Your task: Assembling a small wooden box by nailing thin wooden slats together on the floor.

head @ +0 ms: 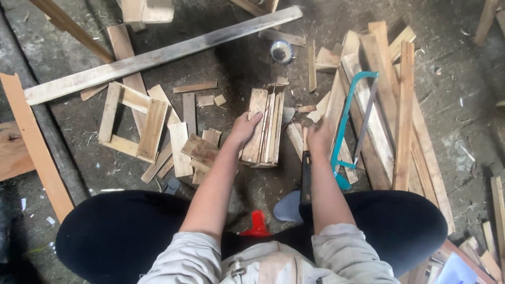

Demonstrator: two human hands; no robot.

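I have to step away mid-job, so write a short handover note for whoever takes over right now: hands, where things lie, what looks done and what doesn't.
Left hand: gripping the upright bundle of thin wood slats on the floor.
Right hand: closed on a dark-handled tool; its working end is hidden.
Teal hacksaw: lying untouched on the plank pile, just right of the right hand.
Done, by the look of it: a small slat frame lies assembled to the left, with cut offcuts around it.
Left: the bundle is loose and unjoined. A small metal tin sits beyond it.

No packages, labels, signs or screens in view.
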